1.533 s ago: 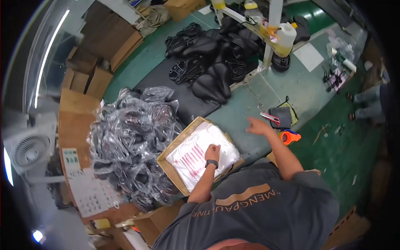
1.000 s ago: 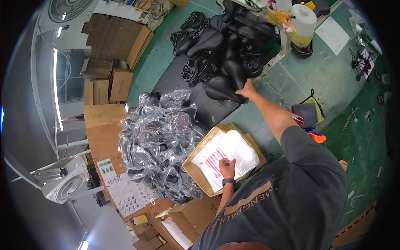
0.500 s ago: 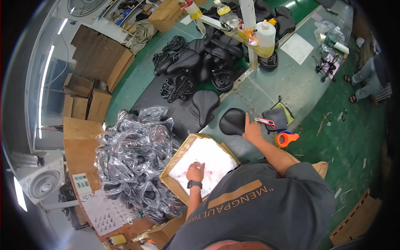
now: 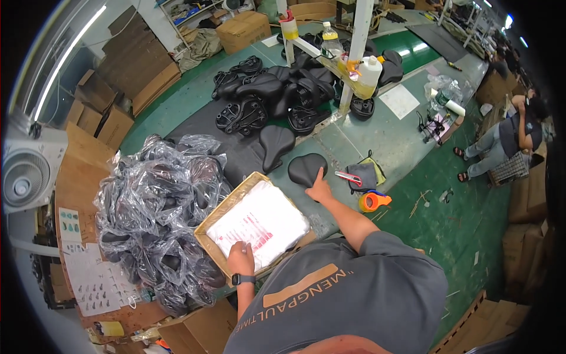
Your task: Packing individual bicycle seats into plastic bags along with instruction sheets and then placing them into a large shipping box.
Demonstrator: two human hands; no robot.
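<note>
A black bicycle saddle (image 4: 304, 169) lies on the green table in front of me. My right hand (image 4: 319, 189) grips its near right edge, the index finger stretched along the top. Left of that stands an open cardboard box (image 4: 212, 207) holding a stack of white plastic bags (image 4: 259, 219) with red print. At the stack's near left edge, my left hand (image 4: 240, 258) has its fingers closed on a bag; the fingertips are partly hidden. Close to the right hand lie a red utility knife (image 4: 348, 178), a grey cloth (image 4: 367, 174) and an orange tape dispenser (image 4: 374, 202).
Saddles wrapped in clear plastic (image 4: 165, 218) are heaped at left. Bare black saddles (image 4: 277, 88) pile up farther back, one single saddle (image 4: 276, 146) nearer. A white post (image 4: 359, 41) rises from the table with a bottle (image 4: 368, 76) beside it. Another person (image 4: 501, 138) is at right.
My left hand has moved from the middle of the bag stack to its near left edge. My right hand stays at the saddle. The whole view has shifted, showing more of the person at right.
</note>
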